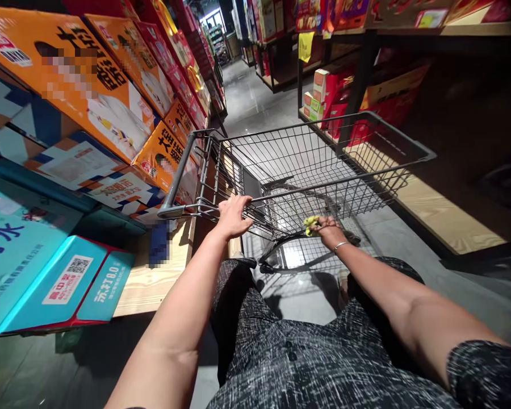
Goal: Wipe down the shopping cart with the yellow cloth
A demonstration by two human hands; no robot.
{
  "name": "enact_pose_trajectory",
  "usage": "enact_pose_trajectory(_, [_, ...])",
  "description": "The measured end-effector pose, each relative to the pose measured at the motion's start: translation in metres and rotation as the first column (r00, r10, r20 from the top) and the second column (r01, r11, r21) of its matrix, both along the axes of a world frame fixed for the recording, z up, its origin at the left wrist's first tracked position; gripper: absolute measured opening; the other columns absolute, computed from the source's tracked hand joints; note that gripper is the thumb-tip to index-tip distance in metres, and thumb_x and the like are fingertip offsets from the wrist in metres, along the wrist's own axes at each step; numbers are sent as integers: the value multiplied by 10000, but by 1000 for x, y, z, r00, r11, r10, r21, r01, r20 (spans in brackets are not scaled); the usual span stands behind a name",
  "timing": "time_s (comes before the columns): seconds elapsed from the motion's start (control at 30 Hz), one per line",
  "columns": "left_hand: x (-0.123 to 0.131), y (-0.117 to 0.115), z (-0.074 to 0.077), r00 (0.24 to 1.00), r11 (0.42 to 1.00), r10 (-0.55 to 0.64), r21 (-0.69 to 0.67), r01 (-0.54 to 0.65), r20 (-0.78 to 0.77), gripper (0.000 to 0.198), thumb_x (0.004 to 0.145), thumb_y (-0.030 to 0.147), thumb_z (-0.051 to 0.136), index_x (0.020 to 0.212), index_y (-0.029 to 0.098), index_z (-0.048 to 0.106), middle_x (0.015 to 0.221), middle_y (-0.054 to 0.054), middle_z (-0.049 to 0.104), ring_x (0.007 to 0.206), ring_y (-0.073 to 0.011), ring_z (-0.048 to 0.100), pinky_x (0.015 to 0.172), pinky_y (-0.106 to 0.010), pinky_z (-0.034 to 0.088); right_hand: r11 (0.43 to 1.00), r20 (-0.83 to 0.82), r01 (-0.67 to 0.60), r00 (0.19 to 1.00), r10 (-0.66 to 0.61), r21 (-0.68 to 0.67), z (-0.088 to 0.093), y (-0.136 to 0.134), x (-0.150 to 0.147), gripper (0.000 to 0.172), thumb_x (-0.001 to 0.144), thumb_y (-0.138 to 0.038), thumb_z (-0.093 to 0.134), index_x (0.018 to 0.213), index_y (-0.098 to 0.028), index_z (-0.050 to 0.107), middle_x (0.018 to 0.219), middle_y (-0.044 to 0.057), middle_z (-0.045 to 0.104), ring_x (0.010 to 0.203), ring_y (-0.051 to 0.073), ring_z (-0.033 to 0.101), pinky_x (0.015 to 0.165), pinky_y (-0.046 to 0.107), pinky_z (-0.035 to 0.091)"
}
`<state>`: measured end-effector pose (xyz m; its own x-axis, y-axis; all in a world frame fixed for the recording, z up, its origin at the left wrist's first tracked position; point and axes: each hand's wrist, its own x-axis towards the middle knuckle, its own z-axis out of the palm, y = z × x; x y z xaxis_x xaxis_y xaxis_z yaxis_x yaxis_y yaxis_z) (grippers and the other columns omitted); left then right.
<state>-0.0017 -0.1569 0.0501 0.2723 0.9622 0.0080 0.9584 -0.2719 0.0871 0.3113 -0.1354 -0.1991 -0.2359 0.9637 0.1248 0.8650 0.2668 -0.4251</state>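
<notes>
A dark grey wire shopping cart [306, 187] stands sideways in front of me, its handle bar end to the left. My left hand [233, 217] is on the cart's near top rim, close to the handle end. Its fingers bend over the rim, while the thumb sticks out to the right. Lower and to the right, my right hand [330, 233] is closed around a crumpled yellow cloth [311, 225]. That hand is beside the cart's near wire side; whether it touches the wires I cannot tell. No goods show inside the basket.
Orange boxes [72, 74] and turquoise cartons [68, 284] are stacked on a wooden display [153, 292] at the left. Across the aisle, a black-framed wooden shelf [434, 210] holds red packages [340, 102]. The shiny grey floor [255, 94] runs away between shelves.
</notes>
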Motion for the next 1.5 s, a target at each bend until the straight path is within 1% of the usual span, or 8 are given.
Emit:
enact_pose_trajectory(0.17, [5, 0, -2, 998, 999, 42, 25, -41, -52, 535, 800, 278, 621, 1329, 236, 550, 1299, -71, 640, 1207, -300, 543, 1017, -453, 366, 998, -1, -40, 999, 40, -46, 6, -7, -15, 267, 741, -104, 632, 873, -260, 803, 1016, 86, 674, 935, 228, 543, 813, 324, 468])
enact_pose_trajectory(0.37, [39, 7, -3, 991, 999, 6, 42, -1, -132, 507, 843, 213, 571, 1349, 232, 543, 1291, -85, 650, 1228, -299, 540, 1045, -479, 337, 797, -162, -189, 927, 337, 574, 119, 4, -59, 389, 893, -140, 604, 1189, -336, 764, 1254, 71, 632, 1154, 254, 504, 1005, 412, 451])
enact_pose_trajectory(0.5, [65, 12, -7, 991, 998, -55, 18, 58, -121, 509, 867, 244, 580, 1371, 216, 515, 1296, -94, 639, 1228, -281, 542, 1062, -429, 337, 761, -93, -125, 967, 236, 636, 165, 11, -68, 328, 961, -205, 579, 1189, -362, 755, 1327, 44, 636, 1194, 253, 498, 963, 401, 404])
enact_pose_trajectory(0.73, [61, 16, -17, 994, 992, -101, 71, 103, -33, 551, 839, 288, 615, 1376, 216, 515, 1260, -76, 639, 1184, -271, 542, 1058, -423, 327, 912, -13, 88, 996, -90, 401, 166, 24, 29, 410, 823, -116, 630, 1180, -279, 753, 1304, 66, 657, 1103, 282, 512, 843, 377, 344])
enact_pose_trajectory(0.9, [64, 19, -15, 996, 995, -86, 58, 86, 6, 457, 812, 269, 615, 1266, 244, 562, 1211, -52, 657, 1164, -262, 554, 1074, -432, 302, 861, -103, 434, 900, -423, 264, 176, 45, 102, 426, 776, -57, 589, 1164, -162, 731, 1233, 139, 638, 999, 235, 488, 805, 343, 341])
enact_pose_trajectory(1.03, [68, 21, -17, 997, 995, -75, 72, 75, 0, 442, 777, 226, 616, 1215, 261, 573, 1212, -50, 658, 1182, -273, 550, 1101, -461, 267, 839, -96, 498, 867, -489, 219, 187, 49, 77, 421, 745, -77, 609, 1148, -138, 716, 1156, 134, 639, 933, 220, 491, 771, 327, 360])
enact_pose_trajectory(1.3, [68, 30, -19, 999, 994, -54, 93, 54, -2, 397, 784, 241, 613, 1177, 272, 567, 1219, -41, 662, 1180, -270, 553, 1103, -476, 266, 954, -72, 86, 995, -68, 288, 208, 20, -60, 400, 795, -93, 584, 1158, -218, 696, 1163, 104, 630, 981, 244, 517, 788, 333, 401])
enact_pose_trajectory(1.5, [68, 38, -19, 999, 995, -33, 90, 30, 31, 342, 777, 205, 597, 1111, 278, 585, 1175, -31, 682, 1167, -263, 562, 1108, -472, 265, 965, 72, 187, 976, -203, 185, 202, 45, 31, 390, 793, -90, 608, 1147, -229, 693, 1115, 96, 643, 931, 235, 518, 727, 327, 367])
